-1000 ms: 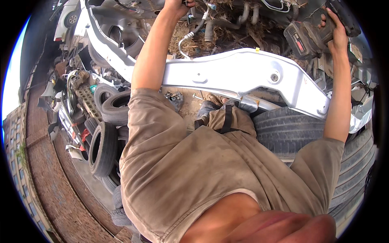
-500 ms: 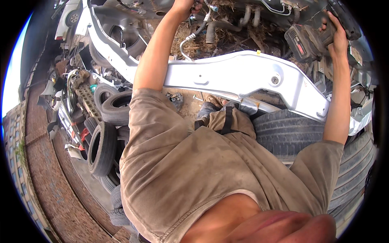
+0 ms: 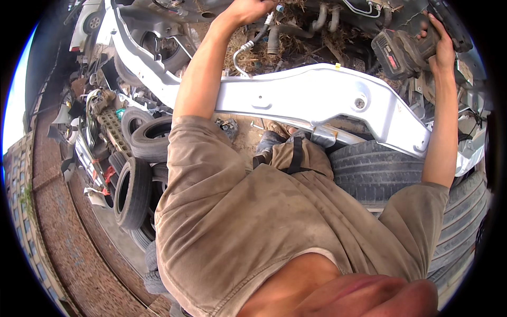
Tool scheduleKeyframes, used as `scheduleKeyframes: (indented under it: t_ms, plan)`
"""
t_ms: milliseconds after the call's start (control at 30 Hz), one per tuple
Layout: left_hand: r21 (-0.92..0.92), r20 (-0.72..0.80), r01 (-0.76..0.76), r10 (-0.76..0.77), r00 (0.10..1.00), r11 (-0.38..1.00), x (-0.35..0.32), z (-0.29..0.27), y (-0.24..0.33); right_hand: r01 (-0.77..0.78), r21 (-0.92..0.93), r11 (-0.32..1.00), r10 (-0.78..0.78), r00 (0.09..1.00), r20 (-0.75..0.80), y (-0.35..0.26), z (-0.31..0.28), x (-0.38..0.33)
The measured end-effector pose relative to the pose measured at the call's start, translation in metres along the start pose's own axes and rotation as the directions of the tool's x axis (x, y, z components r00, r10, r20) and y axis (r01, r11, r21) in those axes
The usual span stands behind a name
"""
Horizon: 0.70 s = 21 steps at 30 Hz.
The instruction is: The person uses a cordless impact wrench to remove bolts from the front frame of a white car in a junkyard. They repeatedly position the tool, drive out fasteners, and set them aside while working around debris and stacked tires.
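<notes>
My right hand [image 3: 443,46] is wrapped round the handle of a black cordless power tool [image 3: 404,55], whose battery pack faces me at the upper right. The front end of the tool is hard to make out against dark parts. At the top edge, my left hand [image 3: 249,10] has its fingers curled beside a hose fitting with a blue end [image 3: 280,8]. The frame cuts off part of that hand, and whatever it grips is hidden. Between my arms and below both hands lies a silver car body rail [image 3: 296,90].
Behind the rail is an engine bay with pipes [image 3: 317,24] and dry straw [image 3: 296,58]. Large tyres [image 3: 377,171] lie below the rail at right. More tyres [image 3: 132,193] and scrap parts [image 3: 108,127] are piled at left, beside a brick-paved strip [image 3: 68,211].
My left hand has shifted slightly right, its fingers now nearer the blue-ended fitting. My right hand and the power tool have hardly moved.
</notes>
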<state>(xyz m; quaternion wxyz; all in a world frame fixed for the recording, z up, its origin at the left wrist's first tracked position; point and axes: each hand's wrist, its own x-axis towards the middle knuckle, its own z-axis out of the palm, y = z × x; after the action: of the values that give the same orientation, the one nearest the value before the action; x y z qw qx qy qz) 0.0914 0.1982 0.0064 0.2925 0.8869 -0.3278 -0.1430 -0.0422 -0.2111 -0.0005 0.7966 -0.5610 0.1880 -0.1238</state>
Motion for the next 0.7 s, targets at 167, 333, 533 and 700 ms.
scheduleKeyframes:
  t_ms: [167,333,533,700]
  plan:
    - [-0.038,0.019,0.089,-0.088,0.996,0.995,0.002,-0.005,0.001,0.0,0.006,1.0,0.0,1.0,-0.008,0.0,-0.002,0.002]
    - [-0.01,-0.011,0.093,-0.093,0.996,0.996,0.0,-0.006,-0.008,0.031,-0.018,0.999,-0.031,1.0,-0.005,0.003,-0.007,0.004]
    - [-0.01,-0.13,0.174,-0.174,0.976,0.985,-0.005,-0.024,-0.019,-0.014,-0.022,1.0,0.014,0.999,0.035,-0.005,-0.007,0.006]
    - [-0.016,-0.245,0.172,-0.171,0.954,0.985,-0.021,-0.038,-0.017,0.016,-0.006,1.0,-0.016,0.996,0.082,-0.022,-0.016,-0.003]
